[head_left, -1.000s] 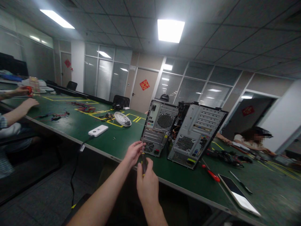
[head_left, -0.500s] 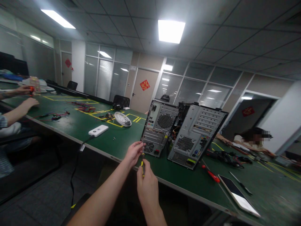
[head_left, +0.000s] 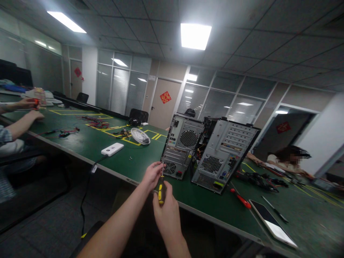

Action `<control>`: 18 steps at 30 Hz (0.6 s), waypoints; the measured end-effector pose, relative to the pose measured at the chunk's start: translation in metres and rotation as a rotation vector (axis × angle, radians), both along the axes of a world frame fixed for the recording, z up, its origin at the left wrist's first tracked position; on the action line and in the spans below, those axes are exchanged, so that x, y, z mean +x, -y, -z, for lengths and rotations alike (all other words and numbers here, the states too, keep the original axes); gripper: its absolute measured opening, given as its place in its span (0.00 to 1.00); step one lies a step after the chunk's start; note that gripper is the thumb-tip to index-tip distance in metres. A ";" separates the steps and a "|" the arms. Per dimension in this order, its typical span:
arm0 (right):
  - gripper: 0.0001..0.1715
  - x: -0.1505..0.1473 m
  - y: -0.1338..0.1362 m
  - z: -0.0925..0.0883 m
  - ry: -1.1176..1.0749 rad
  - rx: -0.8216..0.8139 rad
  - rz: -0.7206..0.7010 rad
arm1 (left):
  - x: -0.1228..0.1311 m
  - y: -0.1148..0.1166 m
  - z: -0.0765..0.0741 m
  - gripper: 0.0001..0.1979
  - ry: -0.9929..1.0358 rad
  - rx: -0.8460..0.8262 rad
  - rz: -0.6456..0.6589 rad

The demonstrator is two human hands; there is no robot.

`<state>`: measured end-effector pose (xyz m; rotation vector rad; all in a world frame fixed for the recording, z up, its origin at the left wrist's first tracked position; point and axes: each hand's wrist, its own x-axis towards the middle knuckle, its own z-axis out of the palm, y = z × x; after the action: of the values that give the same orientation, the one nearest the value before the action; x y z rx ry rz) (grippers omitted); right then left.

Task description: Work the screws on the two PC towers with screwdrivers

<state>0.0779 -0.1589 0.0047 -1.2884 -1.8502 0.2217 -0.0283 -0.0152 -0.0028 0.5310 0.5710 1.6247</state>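
Where table edge [head_left: 204, 216] passes, right hand [head_left: 166, 215] grips screwdriver [head_left: 160, 190].

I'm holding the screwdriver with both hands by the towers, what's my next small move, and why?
Probably free the left hand from the yellow-and-black screwdriver: it pinches the shaft while the right hand grips the handle, short of the grey metal tower case.

There are two computer towers [head_left: 182, 145] [head_left: 224, 154], two screwdrivers [head_left: 160, 191] [head_left: 243, 200], one fan [head_left: 140, 136], one white box [head_left: 112, 149] and one tablet [head_left: 271, 222].

Computer cases [head_left: 223, 150] ahead; open table [head_left: 126, 163] leftward
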 end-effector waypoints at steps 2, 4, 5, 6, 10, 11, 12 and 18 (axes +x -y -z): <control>0.28 0.000 0.002 0.000 -0.011 0.010 -0.027 | 0.000 0.001 -0.001 0.17 0.002 0.002 0.000; 0.28 0.001 0.003 0.002 -0.006 0.033 -0.055 | 0.001 0.003 -0.004 0.16 0.019 -0.002 0.002; 0.27 0.002 0.002 0.004 0.005 0.051 -0.061 | 0.001 0.005 -0.006 0.15 0.030 -0.007 0.003; 0.26 0.003 0.002 0.006 0.020 0.074 -0.058 | 0.002 0.006 -0.007 0.14 0.039 -0.013 0.002; 0.20 0.009 -0.003 0.013 0.095 0.187 0.021 | 0.003 0.009 -0.010 0.14 0.046 -0.030 -0.009; 0.20 0.010 -0.004 0.013 0.107 0.207 0.038 | 0.003 0.008 -0.010 0.15 0.041 -0.032 -0.012; 0.20 0.012 -0.006 0.013 0.115 0.221 0.052 | 0.003 0.007 -0.009 0.15 0.029 -0.033 -0.016; 0.24 0.013 -0.010 0.008 0.168 0.248 0.105 | -0.015 -0.011 -0.001 0.07 -0.285 -0.037 -0.223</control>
<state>0.0910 -0.1484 -0.0037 -1.2559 -1.8744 -0.1728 -0.0435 -0.0042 -0.0018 0.6973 0.8967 1.7568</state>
